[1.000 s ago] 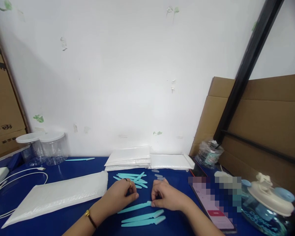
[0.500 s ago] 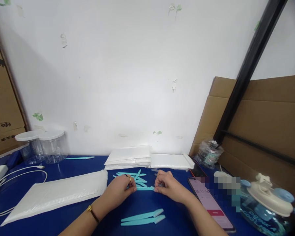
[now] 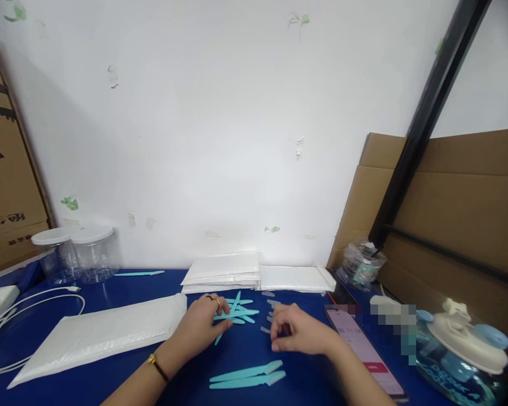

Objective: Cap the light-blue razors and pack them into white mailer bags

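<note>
My left hand (image 3: pixel 207 318) is at the pile of turquoise eyebrow razors (image 3: pixel 244 311), thumb and index finger apart. Its thumb lies over a slanting razor whose lower end (image 3: pixel 219 340) shows beneath. To the right, my right hand (image 3: pixel 298 329) is curled, thumb tip close to the index finger; anything pinched there is too small to make out. Beside its fingers lie several small clear pieces, like blade caps (image 3: pixel 265 330). Nearer to me, two turquoise razors (image 3: pixel 245 379) lie side by side, their heads pointing right.
White padded mailers (image 3: pixel 224 268) are stacked by the wall, and a larger one (image 3: pixel 105 335) lies left. A phone (image 3: pixel 366 355) and a drink bottle (image 3: pixel 461 349) stand at right. Two clear jars (image 3: pixel 95 259), a white cable (image 3: pixel 34 293) and another razor (image 3: pixel 139 274) are farther left.
Both hands held one razor between them; now they are apart. My left hand has moved left to the pile, my right hand slightly right and nearer, uncovering the small clear pieces.
</note>
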Motion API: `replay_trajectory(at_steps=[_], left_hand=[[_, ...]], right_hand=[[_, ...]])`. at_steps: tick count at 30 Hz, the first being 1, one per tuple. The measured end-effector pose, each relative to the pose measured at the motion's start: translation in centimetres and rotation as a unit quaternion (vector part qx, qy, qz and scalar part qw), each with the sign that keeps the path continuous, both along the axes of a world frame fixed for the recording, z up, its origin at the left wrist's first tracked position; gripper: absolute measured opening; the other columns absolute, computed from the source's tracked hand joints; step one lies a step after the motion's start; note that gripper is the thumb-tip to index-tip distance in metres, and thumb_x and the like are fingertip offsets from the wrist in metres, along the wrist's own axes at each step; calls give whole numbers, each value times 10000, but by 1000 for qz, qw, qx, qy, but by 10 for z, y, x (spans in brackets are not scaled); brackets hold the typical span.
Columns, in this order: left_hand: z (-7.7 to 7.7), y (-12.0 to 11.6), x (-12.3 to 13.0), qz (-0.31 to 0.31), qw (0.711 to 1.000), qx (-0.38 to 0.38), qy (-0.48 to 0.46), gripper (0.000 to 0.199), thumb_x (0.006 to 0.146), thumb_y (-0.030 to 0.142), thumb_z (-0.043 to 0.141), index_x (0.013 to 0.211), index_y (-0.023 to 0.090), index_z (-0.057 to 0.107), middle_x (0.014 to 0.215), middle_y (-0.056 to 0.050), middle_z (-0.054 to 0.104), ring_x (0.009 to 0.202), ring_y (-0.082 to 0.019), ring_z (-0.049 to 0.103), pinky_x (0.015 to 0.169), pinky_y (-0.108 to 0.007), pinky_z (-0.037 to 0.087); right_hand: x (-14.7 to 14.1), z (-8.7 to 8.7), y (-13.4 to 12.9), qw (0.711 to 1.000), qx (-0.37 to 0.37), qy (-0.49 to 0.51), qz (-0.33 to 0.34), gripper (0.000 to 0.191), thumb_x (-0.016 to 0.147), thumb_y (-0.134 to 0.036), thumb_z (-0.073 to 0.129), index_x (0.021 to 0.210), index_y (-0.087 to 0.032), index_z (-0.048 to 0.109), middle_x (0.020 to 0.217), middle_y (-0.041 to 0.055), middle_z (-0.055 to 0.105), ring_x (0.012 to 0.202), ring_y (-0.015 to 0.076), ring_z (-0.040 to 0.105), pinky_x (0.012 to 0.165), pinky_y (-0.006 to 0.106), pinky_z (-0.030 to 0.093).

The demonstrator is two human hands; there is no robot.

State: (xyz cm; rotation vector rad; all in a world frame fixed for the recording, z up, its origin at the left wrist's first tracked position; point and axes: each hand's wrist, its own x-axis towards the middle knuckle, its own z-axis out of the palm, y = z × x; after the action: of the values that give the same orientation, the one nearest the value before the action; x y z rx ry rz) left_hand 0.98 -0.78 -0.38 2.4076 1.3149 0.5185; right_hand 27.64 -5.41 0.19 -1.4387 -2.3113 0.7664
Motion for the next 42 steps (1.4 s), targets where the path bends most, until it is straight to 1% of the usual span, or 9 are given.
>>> replay_trajectory(at_steps=[6, 10, 17, 22, 25, 28, 34, 38, 42], left_hand=[[-4, -28, 14, -118, 989, -62, 57, 178, 689, 394, 650, 808, 264, 634, 825, 26, 631, 769, -162, 543, 650, -241, 355], [-8, -25, 15, -100, 992, -50, 64, 124, 735, 365, 611, 750, 243, 630, 779, 21, 636, 752, -163, 549, 636, -243, 335], [7, -15, 14, -95, 995, -35, 14, 375, 902, 405, 355, 712, 219, 619, 744, 3, 636, 721, -150, 551, 656, -239, 342], [3, 5, 3, -24, 1000, -15, 4, 439, 919, 421, 278, 712, 201, 597, 769, -26, 621, 746, -166, 548, 688, -256, 359], [2, 7, 0, 2, 1000, 3, 5, 345, 881, 441, 372, 815, 202, 613, 845, -39, 609, 811, -185, 541, 722, -272, 370], [7, -6, 2, -8, 999, 35, -14, 260, 786, 418, 549, 956, 225, 589, 961, -29, 586, 905, -197, 514, 773, -278, 367], [6, -38, 13, -167, 982, -70, 49, 296, 605, 435, 743, 822, 267, 631, 794, 51, 606, 730, -140, 518, 620, -224, 331], [-3, -41, 19, -161, 975, -143, 57, 165, 649, 365, 718, 736, 246, 642, 668, 68, 602, 591, -97, 501, 508, -210, 281], [-4, -39, 19, -123, 980, -144, 58, 141, 657, 362, 698, 697, 237, 647, 639, 62, 603, 563, -97, 489, 483, -212, 260]], right_hand=[[-10, -8, -5, 998, -43, -24, 35, 158, 650, -349, 745, 725, -226, 681, 802, -41, 526, 755, 125, 527, 1048, 516, 98], [-8, -6, -2, 999, -23, -10, 21, 124, 668, -290, 742, 719, -212, 660, 796, -47, 517, 761, 119, 522, 1041, 480, 139], [1, 2, 4, 999, 38, -17, 19, 137, 700, -297, 728, 705, -198, 633, 794, -42, 539, 757, 129, 530, 916, 362, 294], [21, -13, 19, 993, 75, -26, -85, 75, 706, -215, 703, 687, -191, 634, 803, -16, 568, 782, 153, 531, 737, 263, 359], [23, -12, 19, 988, 91, -21, -124, 59, 705, -225, 698, 719, -188, 654, 815, 0, 563, 752, 148, 530, 672, 242, 368], [14, -3, 8, 995, 67, -1, -68, 128, 706, -307, 704, 725, -186, 666, 816, -1, 552, 719, 128, 520, 617, 216, 369], [-14, -4, -16, 989, -35, -55, 136, 293, 513, -402, 811, 691, -200, 696, 630, -48, 500, 594, 99, 456, 510, 194, 323], [-21, -9, -17, 986, -32, -81, 145, 168, 600, -353, 762, 656, -209, 696, 592, -49, 505, 574, 96, 443, 498, 196, 304], [-20, -5, -18, 994, -4, -91, 59, 135, 570, -265, 768, 664, -203, 694, 678, -37, 546, 581, 93, 450, 471, 193, 290]])
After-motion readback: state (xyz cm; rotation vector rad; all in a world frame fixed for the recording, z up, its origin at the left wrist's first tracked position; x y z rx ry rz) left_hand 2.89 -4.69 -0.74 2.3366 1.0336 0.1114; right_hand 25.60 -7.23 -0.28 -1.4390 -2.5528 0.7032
